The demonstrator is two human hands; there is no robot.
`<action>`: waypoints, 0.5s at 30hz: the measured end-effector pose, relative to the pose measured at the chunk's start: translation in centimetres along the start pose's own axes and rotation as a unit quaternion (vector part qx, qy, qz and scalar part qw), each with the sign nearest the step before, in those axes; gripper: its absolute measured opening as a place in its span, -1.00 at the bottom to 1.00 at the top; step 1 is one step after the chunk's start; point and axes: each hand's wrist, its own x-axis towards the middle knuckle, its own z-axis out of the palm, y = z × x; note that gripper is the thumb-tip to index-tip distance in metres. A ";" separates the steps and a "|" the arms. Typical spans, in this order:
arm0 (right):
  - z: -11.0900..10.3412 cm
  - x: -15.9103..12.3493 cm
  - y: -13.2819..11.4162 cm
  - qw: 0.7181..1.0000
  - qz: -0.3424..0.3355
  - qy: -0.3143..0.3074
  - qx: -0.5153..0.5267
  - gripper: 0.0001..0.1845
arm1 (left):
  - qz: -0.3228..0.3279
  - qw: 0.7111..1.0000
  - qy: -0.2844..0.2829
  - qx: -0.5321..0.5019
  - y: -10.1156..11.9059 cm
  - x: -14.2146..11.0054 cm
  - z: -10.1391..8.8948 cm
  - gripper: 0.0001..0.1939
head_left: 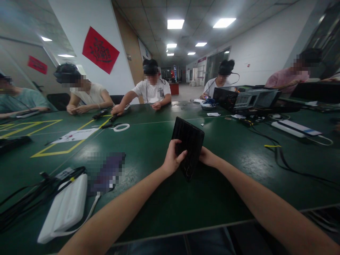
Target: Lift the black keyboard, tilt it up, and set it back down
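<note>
A black, flat rectangular object (189, 140) with faint ridges on its face is held up, tilted, above the green table (159, 205). Its exact kind does not show clearly. My left hand (174, 157) grips its left side, thumb and finger lying across the near face. On the other side, my right hand (208, 156) holds the right edge, its fingers mostly hidden behind the object. The lower corner of the object points down toward the table.
To my left lie a white power bank (65, 209) with a cable, a blurred phone (107, 173) and black cables (32, 198). Farther off are a white ring (121, 127) and a paper sheet (74, 135). An opened computer case (247, 97) stands right. Several people sit around the table.
</note>
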 end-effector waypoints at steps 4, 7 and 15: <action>0.5 0.5 0.2 1.000 0.013 0.000 0.028 -0.52 | 0.053 0.995 -0.045 0.071 -0.2 0.0 0.0 -0.66; 1.0 0.8 0.2 0.999 0.012 -0.001 0.037 -0.50 | 0.041 0.993 -0.067 0.089 -0.3 0.1 0.2 -0.67; 0.9 0.6 0.7 0.999 0.022 -0.025 0.025 -0.58 | -0.363 0.898 0.164 -0.186 0.3 2.7 -1.8 -0.77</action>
